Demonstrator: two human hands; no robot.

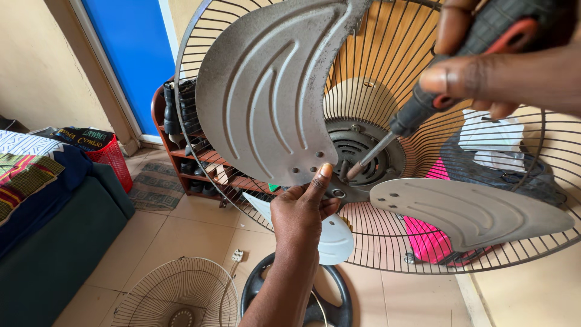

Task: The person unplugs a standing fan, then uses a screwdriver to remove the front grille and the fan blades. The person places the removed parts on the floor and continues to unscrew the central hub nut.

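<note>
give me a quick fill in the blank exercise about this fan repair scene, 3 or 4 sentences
1. The right hand holds a ____ with a black and orange handle.
2. Its tip points at the fan's ____, at the middle of the rear wire guard.
3. The left hand steadies a grey metal ____.
4. The detached front guard lies on the ____.

Missing words: screwdriver; hub; blade; floor

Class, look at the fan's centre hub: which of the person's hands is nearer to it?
Left. The left hand has fingertips on the blade base beside the hub; the right hand grips a screwdriver up and away from it.
</note>
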